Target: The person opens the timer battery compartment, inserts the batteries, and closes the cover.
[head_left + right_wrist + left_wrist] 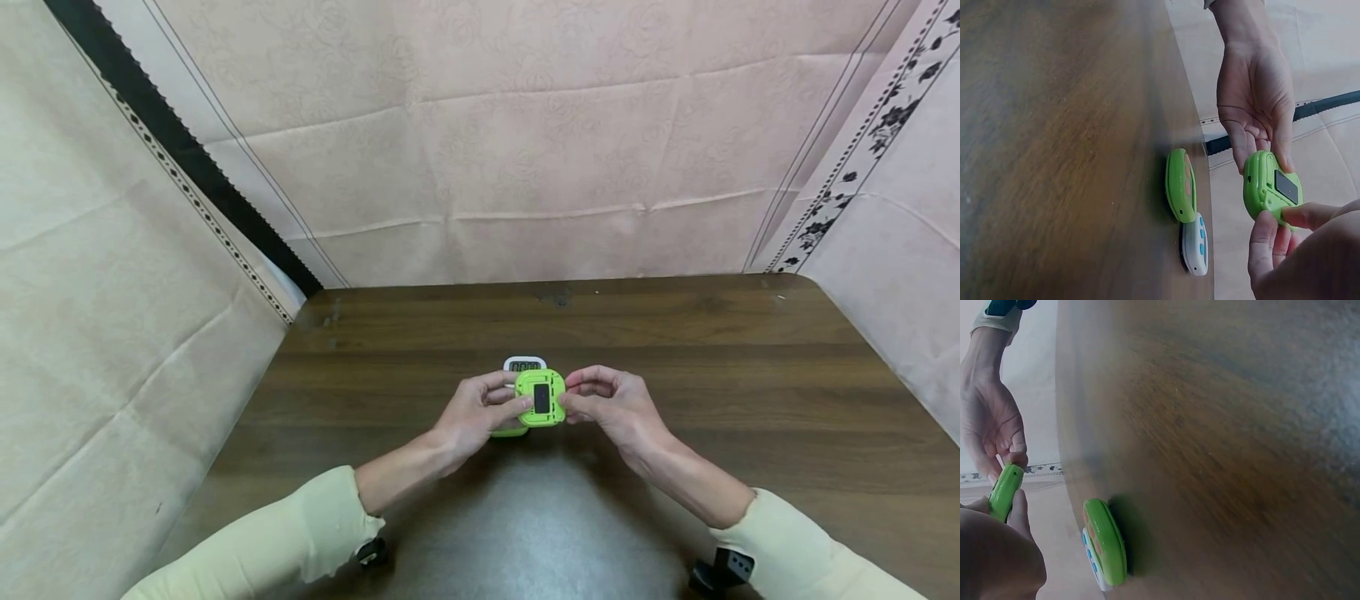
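Between both hands, above the table, is a small lime-green digital timer (542, 398) with a dark rectangle on the face turned to the head camera. My left hand (472, 410) pinches its left side, thumb on the face. My right hand (611, 407) grips the opposite edge between thumb and fingers, as the right wrist view shows. Below, on the table, lie a white timer (525, 364) with a digit display and another green timer (1179, 184). These two touch or overlap at their ends; in the head view the hands and held timer partly hide them.
Under everything is a brown wood-grain table (675, 333). Pale patterned cloth (540, 167) hangs behind it and at both sides, with a dark strip (195, 158) at the left. Black wrist devices (723, 571) sit at the sleeves.
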